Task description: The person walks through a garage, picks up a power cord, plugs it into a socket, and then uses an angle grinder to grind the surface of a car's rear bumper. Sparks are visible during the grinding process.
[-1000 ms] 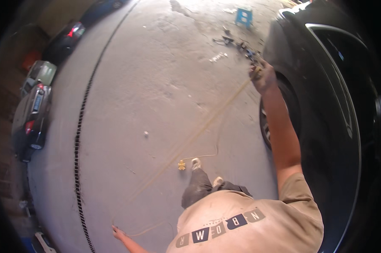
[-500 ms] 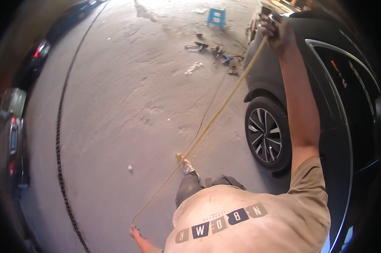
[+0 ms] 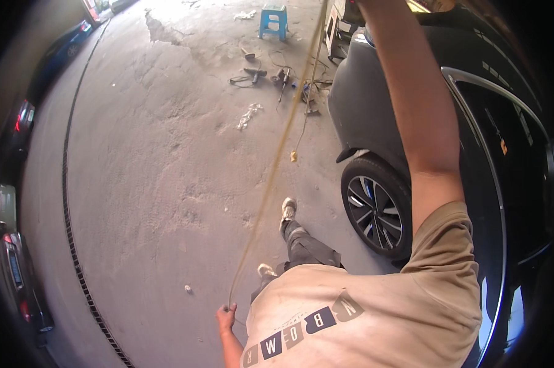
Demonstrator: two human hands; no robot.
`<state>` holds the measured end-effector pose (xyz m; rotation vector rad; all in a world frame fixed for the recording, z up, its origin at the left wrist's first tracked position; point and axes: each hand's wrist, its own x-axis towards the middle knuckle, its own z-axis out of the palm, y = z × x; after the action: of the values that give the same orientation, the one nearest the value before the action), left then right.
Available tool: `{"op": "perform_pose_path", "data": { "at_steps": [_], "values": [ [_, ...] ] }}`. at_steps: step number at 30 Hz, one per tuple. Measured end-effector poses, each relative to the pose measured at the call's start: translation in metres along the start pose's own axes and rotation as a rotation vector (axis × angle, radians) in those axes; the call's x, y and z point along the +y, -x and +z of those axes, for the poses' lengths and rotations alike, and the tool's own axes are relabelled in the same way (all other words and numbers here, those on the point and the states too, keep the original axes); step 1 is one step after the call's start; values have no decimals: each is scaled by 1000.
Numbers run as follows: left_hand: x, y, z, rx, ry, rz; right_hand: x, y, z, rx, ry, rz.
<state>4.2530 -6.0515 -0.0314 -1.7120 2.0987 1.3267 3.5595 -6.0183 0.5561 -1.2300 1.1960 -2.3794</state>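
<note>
My left hand (image 3: 226, 316) is low in the view beside my shirt, its fingers closed round a thin yellow hose (image 3: 269, 178). From there the hose runs up in a slanting line, blurred by motion, and leaves at the top edge. My right arm (image 3: 421, 110) is raised high along the side of a dark car (image 3: 375, 86). Its hand lies beyond the upper edge, so I cannot see what it holds. A thin cord (image 3: 304, 122) with a yellow end piece (image 3: 294, 156) is seen to the right of the hose.
The car's wheel (image 3: 378, 205) is close on my right. Ahead on the concrete lie several tools (image 3: 283, 80) with cables and a crumpled white scrap (image 3: 250, 115). A blue stool (image 3: 273, 23) stands farther off. A drain grate (image 3: 68, 227) runs along the left, with parked cars (image 3: 20, 276) past it.
My right hand has gone up out of view. My left hand has moved right, still on the hose, which is steeper now. My view has shifted, and both shoes now show.
</note>
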Motion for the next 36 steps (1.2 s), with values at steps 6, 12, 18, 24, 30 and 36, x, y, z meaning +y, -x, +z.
{"op": "perform_pose_path", "data": {
  "at_steps": [6,12,18,24,30,36],
  "values": [
    [161,-87,34,132,-16,158,117,-51,-8,118,-69,27],
    [327,-144,26,192,45,265,262,-32,-5,193,-14,312],
    [324,-217,26,282,89,77,443,74,-31,-696,449,846],
    [211,-236,21,74,-281,-413,507,138,-145,-931,755,1091],
    [206,-378,79,-410,-396,-242,512,139,-372,-570,1080,1463],
    [518,-536,76,-299,-233,144,473,158,-497,108,1333,1427]
  ]
}}
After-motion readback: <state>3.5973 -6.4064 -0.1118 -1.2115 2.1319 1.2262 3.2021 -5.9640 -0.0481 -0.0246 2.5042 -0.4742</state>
